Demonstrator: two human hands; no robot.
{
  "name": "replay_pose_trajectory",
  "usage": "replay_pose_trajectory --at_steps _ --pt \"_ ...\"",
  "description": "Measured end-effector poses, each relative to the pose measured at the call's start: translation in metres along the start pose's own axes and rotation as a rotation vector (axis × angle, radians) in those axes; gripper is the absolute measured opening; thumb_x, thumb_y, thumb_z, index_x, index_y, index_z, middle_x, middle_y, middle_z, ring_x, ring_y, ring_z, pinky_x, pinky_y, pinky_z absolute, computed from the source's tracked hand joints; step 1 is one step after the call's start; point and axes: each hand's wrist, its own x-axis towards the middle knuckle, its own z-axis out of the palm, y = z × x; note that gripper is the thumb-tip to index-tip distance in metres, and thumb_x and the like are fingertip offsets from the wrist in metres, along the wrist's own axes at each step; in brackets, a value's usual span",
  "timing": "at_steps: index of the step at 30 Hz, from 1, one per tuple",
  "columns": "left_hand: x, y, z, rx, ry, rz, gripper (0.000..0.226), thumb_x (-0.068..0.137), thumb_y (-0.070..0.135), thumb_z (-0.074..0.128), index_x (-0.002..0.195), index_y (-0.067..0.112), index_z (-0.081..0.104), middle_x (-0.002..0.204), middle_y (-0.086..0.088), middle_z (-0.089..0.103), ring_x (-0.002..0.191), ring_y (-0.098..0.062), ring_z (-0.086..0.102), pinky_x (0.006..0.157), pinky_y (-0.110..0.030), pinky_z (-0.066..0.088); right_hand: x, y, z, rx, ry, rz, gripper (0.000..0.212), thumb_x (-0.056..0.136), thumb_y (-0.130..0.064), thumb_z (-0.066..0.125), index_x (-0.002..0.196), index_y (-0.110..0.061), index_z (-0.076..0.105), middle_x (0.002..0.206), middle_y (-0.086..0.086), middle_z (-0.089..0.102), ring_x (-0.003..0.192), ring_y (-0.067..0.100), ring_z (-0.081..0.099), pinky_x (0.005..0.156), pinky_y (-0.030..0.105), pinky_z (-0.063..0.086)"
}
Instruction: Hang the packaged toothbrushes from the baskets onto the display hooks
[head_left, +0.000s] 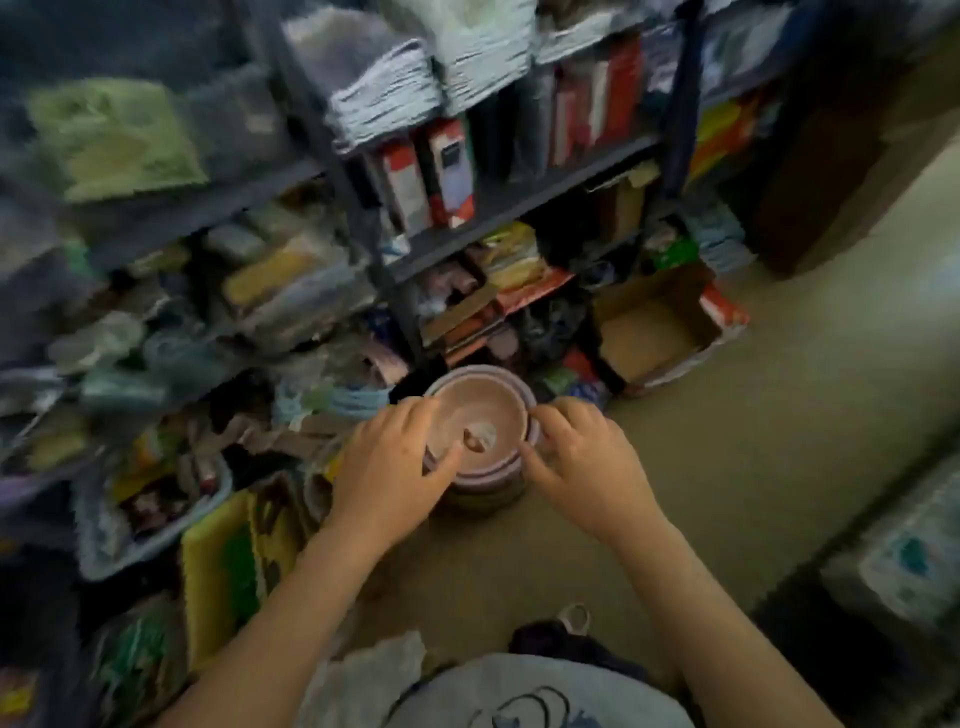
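Head view: left hand (387, 467) and right hand (582, 457) each grip (fingers curled) the pink basket (480, 410) rim.

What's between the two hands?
Head view: the round pinkish basket sits between the left hand and the right hand, each at its rim; a small item lies inside.
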Motion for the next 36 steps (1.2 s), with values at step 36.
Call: replay_pose_trajectory --at_steps 36 --pt "0.738 0.73 0.068 -0.22 -0.056 0.44 0.054 0.101 0.048 0.048 0.145 0.017 0.049 0.146 -0.003 0.052 0.134 -0.023 0.047 0.107 -0.039 0.037 0.276 0.832 -0.38 -0.091 0.17 0.596 0.045 0.101 -0.047 0.049 0.137 -0.02 0.055 0.124 0.0 0.057 0.114 0.017 0.055 0.091 0.033 0.052"
